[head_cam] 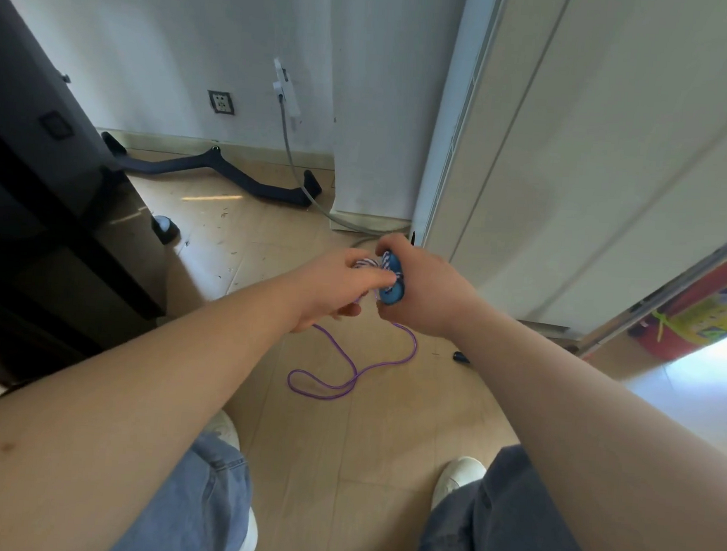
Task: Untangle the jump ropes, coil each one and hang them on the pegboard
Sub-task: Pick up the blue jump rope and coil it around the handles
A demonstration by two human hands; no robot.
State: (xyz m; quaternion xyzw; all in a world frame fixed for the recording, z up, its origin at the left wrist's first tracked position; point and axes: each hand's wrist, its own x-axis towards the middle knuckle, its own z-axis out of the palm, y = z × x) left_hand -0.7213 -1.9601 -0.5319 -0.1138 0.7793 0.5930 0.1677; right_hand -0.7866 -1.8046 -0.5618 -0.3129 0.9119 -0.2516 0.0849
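My right hand [425, 288] grips the blue handles [391, 283] of a jump rope, held together at chest height in the middle of the view. Several turns of purple-and-white rope [369, 263] are wound around the handles. My left hand [339, 291] pinches the rope right beside the handles. The free length of purple rope [346, 373] hangs below both hands and trails in a loop on the wooden floor. No pegboard is in view.
A dark cabinet [56, 211] stands at the left. A black curved bar [214, 174] lies on the floor by the white wall, with a grey cable [300, 176] running down from a wall fitting. A white sliding door [576, 161] is at the right.
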